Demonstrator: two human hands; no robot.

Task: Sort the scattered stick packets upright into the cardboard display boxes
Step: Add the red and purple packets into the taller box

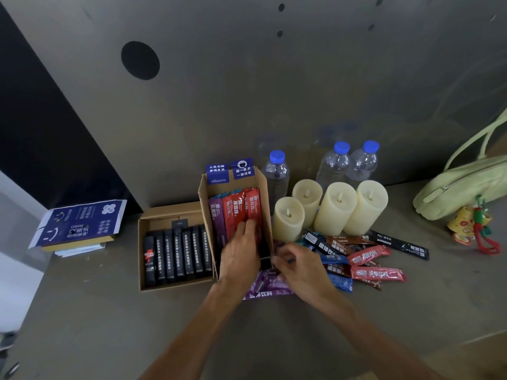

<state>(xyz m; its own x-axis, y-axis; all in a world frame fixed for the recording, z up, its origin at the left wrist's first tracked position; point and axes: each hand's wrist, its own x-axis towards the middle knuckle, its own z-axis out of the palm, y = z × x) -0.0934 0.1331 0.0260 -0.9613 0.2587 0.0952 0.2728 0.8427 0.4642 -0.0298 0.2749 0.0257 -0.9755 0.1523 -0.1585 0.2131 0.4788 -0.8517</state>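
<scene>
Grey table (109, 325) holds the tall box (265, 200); red packets (236, 212) stand inside; loose packets (367, 255) lie beside it; left hand (240, 253) presses flat fingers on the red ones; push them straight, gently; right hand (299, 270) is blurry, so I cannot tell its grip.

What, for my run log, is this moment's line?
left hand: touches red packets in box | right hand: blurred, beside box over loose packets

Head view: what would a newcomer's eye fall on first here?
The two hands at centre: the left hand reaches into the tall cardboard box against red packets, the right hand hovers, blurred, beside it. Loose packets in red, blue, brown and black lie scattered to the right, before four cream candles.
</scene>
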